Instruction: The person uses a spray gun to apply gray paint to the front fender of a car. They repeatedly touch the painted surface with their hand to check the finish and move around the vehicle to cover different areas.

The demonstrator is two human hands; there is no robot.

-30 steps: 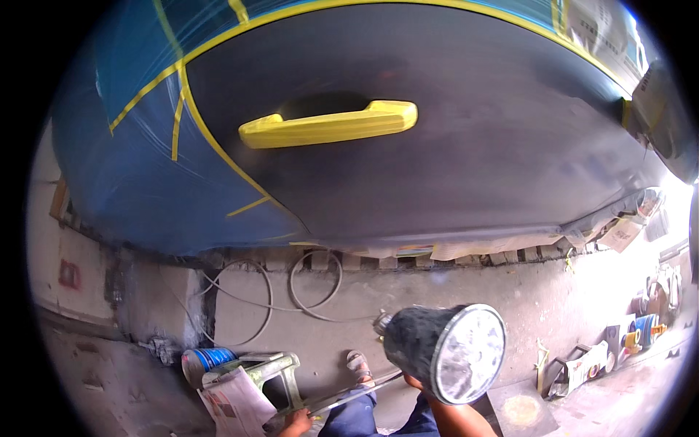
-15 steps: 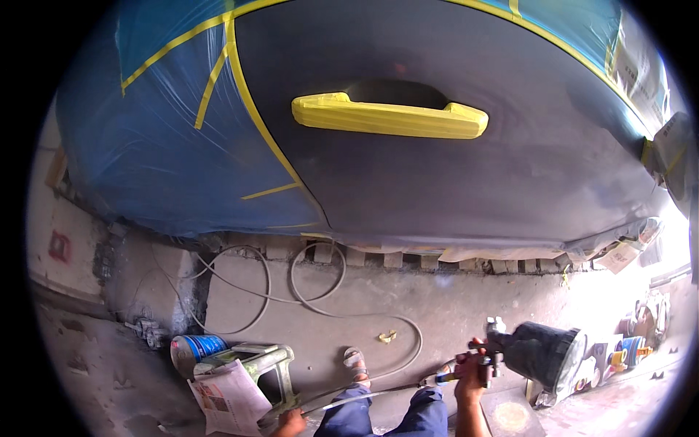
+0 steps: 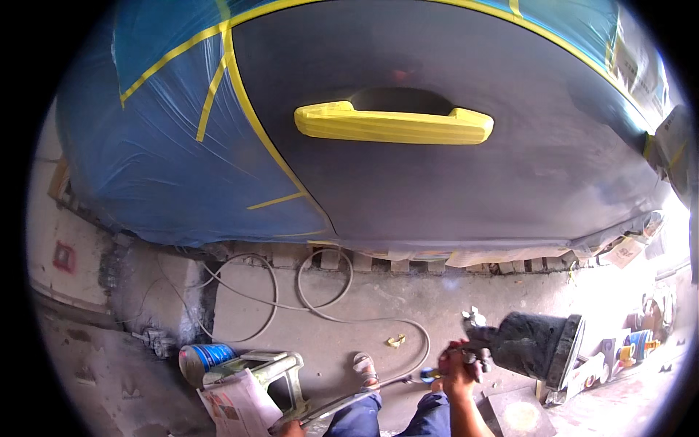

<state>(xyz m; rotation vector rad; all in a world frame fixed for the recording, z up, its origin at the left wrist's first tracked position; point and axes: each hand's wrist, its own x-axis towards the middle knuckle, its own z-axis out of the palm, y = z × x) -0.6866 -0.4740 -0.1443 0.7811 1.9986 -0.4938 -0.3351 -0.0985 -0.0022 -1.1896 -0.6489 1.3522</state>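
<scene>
The right hand (image 3: 459, 375) clamps its fingers round the gun (image 3: 526, 342). The left (image 3: 293, 430) grips the hose (image 3: 342, 404), likely managing slack.

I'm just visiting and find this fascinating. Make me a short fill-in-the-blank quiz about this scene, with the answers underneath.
1. The door handle is wrapped in ____ tape.
2. While the left hand holds the hose, the ____ hand holds the spray gun.
3. In the picture, the bucket is on the ____ side of the pale stool.
4. Plastic sheeting beside the gray door panel is colored ____.

Missing words: yellow; right; left; blue.
</scene>
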